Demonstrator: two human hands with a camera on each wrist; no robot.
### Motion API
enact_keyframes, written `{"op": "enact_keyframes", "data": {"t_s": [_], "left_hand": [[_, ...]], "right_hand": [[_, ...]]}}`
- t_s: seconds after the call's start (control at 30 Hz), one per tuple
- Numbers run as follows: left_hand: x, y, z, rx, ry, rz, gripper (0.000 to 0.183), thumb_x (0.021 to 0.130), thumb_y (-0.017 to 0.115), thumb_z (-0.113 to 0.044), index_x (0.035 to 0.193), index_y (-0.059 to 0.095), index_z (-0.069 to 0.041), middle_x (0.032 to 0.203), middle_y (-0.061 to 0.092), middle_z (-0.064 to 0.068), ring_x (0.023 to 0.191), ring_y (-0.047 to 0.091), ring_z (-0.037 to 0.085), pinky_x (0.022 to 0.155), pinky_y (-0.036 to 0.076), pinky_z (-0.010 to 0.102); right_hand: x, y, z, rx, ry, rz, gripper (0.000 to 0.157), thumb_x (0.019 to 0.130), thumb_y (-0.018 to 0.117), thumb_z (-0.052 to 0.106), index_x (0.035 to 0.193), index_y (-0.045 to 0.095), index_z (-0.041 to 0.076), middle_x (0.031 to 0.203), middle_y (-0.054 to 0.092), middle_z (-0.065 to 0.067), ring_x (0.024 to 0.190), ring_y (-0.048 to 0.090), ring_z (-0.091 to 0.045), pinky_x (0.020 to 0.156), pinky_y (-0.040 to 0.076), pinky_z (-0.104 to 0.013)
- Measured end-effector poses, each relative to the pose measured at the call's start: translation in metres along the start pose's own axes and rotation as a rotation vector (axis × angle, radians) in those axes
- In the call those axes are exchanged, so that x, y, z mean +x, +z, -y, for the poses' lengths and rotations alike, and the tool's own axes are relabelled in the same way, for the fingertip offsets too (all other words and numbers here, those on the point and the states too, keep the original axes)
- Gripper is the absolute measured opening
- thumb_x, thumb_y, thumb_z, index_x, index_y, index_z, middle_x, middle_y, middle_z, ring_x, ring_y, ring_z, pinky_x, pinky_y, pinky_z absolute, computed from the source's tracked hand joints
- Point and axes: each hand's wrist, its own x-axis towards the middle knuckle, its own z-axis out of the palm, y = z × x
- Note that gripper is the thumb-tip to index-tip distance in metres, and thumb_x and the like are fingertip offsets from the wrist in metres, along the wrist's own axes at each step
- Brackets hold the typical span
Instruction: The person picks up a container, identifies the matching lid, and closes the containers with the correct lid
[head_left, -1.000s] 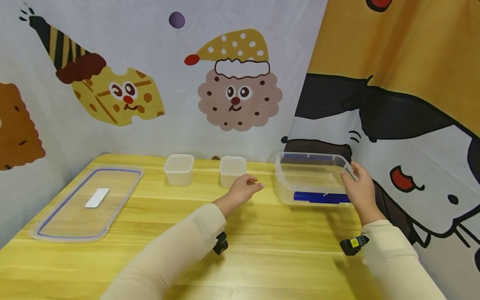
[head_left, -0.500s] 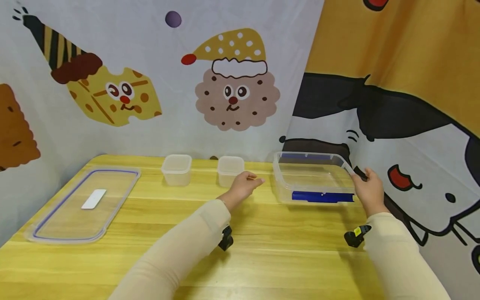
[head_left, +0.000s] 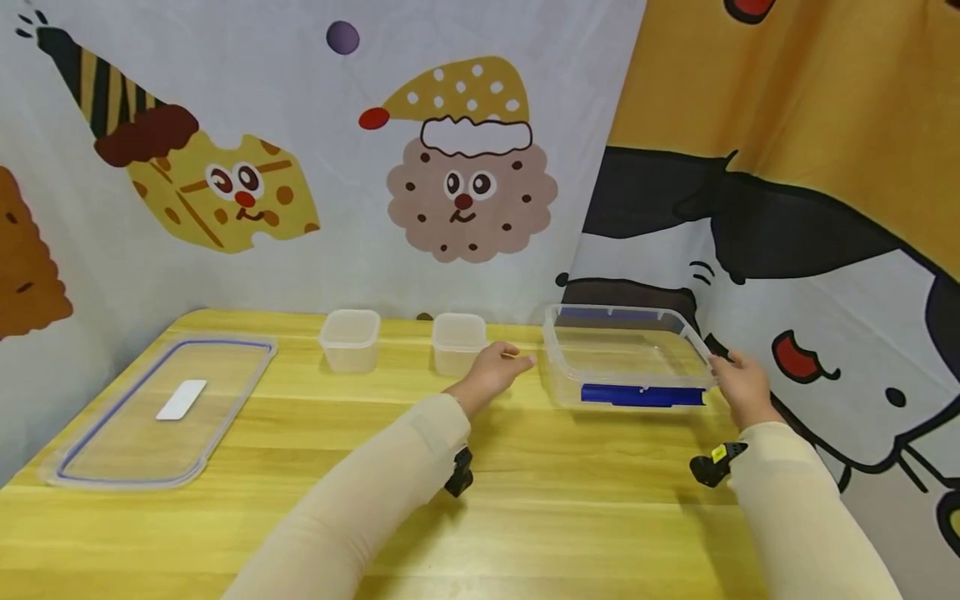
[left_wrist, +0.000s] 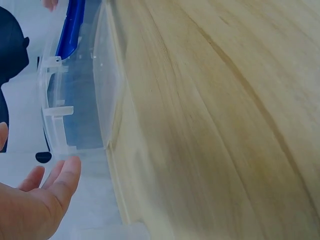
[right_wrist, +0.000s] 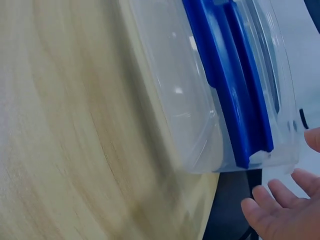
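Note:
A clear plastic food storage box with a blue clip along its front stands at the back right of the table. My right hand is at the box's right end; in the right wrist view its fingers are spread loosely, just off the box's corner. My left hand hovers near the box's left side, fingers relaxed and holding nothing. The left wrist view has this hand a little apart from the box. Behind it stands a small translucent container, partly hidden by the hand.
Farther left is a second small translucent container. A large clear lid with a blue seal lies flat at the table's left, a white rectangle at its middle. Printed curtains hang behind the wooden table.
My right hand has drawn back to the right from the box's rim, which its thumb overlapped earlier. The left hand has stayed nearly in place. The view has shifted slightly.

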Motion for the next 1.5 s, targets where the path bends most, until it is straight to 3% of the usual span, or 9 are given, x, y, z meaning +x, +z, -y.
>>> {"op": "enact_keyframes", "data": {"t_s": [0.3, 0.6, 0.73, 0.97, 1.03, 1.13, 1.3, 1.4, 1.5], "left_hand": [[0.007, 0.013, 0.0, 0.036, -0.037, 0.039, 0.061, 0.094, 0.062, -0.036, 0.142, 0.044, -0.003, 0.136, 0.052, 0.017, 0.121, 0.053, 0.033, 0.099, 0.046, 0.045], [0.009, 0.019, 0.004, 0.059, -0.037, 0.049, 0.063, 0.095, 0.061, -0.034, 0.143, 0.041, 0.0, 0.139, 0.049, 0.019, 0.124, 0.051, 0.034, 0.101, 0.045, 0.045], [0.012, 0.024, 0.006, 0.088, -0.036, 0.091, 0.063, 0.096, 0.059, -0.036, 0.145, 0.039, -0.001, 0.142, 0.047, 0.018, 0.127, 0.048, 0.033, 0.104, 0.043, 0.045], [0.013, 0.029, 0.009, 0.068, -0.055, 0.155, 0.069, 0.097, 0.058, -0.037, 0.149, 0.031, -0.002, 0.147, 0.041, 0.017, 0.133, 0.043, 0.033, 0.107, 0.039, 0.046], [0.011, 0.031, 0.009, 0.065, -0.045, 0.167, 0.07, 0.097, 0.058, -0.036, 0.15, 0.029, -0.001, 0.147, 0.041, 0.018, 0.133, 0.042, 0.033, 0.108, 0.039, 0.045], [0.01, 0.033, 0.009, 0.062, -0.033, 0.174, 0.071, 0.097, 0.058, -0.037, 0.15, 0.027, -0.001, 0.148, 0.04, 0.019, 0.134, 0.041, 0.033, 0.108, 0.038, 0.044], [0.011, 0.036, 0.01, 0.052, -0.031, 0.172, 0.072, 0.098, 0.056, -0.038, 0.15, 0.026, 0.001, 0.149, 0.039, 0.019, 0.136, 0.039, 0.033, 0.111, 0.035, 0.044], [0.013, 0.038, 0.012, 0.039, -0.024, 0.17, 0.072, 0.098, 0.056, -0.037, 0.15, 0.026, 0.001, 0.148, 0.04, 0.019, 0.136, 0.038, 0.034, 0.112, 0.034, 0.044], [0.014, 0.039, 0.014, 0.032, -0.016, 0.161, 0.07, 0.098, 0.056, -0.037, 0.15, 0.028, 0.0, 0.146, 0.043, 0.019, 0.135, 0.04, 0.034, 0.111, 0.035, 0.045]], "right_hand": [[0.043, -0.003, -0.045, 0.152, 0.118, 0.163, 0.075, 0.1, 0.037, 0.051, 0.154, 0.014, 0.004, 0.157, 0.016, -0.024, 0.141, 0.024, -0.042, 0.11, 0.031, -0.054], [0.007, -0.003, -0.013, 0.237, 0.18, 0.216, 0.07, 0.103, 0.033, 0.038, 0.153, 0.003, 0.0, 0.158, 0.003, -0.026, 0.142, 0.02, -0.042, 0.113, 0.027, -0.049], [0.005, -0.005, -0.013, 0.215, 0.166, 0.22, 0.071, 0.103, 0.034, 0.039, 0.153, 0.004, -0.001, 0.157, 0.003, -0.027, 0.141, 0.024, -0.042, 0.11, 0.035, -0.046], [0.038, -0.004, -0.051, 0.204, 0.136, 0.21, 0.082, 0.097, 0.044, 0.05, 0.154, 0.01, 0.003, 0.157, 0.013, -0.025, 0.136, 0.034, -0.038, 0.082, 0.056, -0.027], [0.045, -0.004, -0.061, 0.223, 0.131, 0.207, 0.085, 0.095, 0.049, 0.051, 0.154, 0.011, 0.002, 0.156, 0.015, -0.026, 0.137, 0.034, -0.039, 0.078, 0.056, -0.025], [0.051, -0.004, -0.07, 0.227, 0.119, 0.188, 0.088, 0.093, 0.053, 0.052, 0.154, 0.014, 0.001, 0.155, 0.019, -0.027, 0.125, 0.047, -0.036, 0.068, 0.056, -0.02], [0.035, -0.006, -0.055, 0.215, 0.122, 0.188, 0.087, 0.092, 0.057, 0.05, 0.153, 0.019, 0.001, 0.154, 0.024, -0.025, 0.111, 0.059, -0.023, 0.08, 0.057, -0.027], [0.017, -0.006, -0.037, 0.196, 0.111, 0.203, 0.083, 0.095, 0.055, 0.046, 0.152, 0.018, -0.001, 0.154, 0.022, -0.026, 0.124, 0.052, -0.032, 0.095, 0.051, -0.036], [0.0, -0.005, -0.023, 0.163, 0.102, 0.169, 0.078, 0.096, 0.052, 0.044, 0.151, 0.022, -0.002, 0.151, 0.028, -0.028, 0.127, 0.049, -0.035, 0.096, 0.05, -0.038]]}}
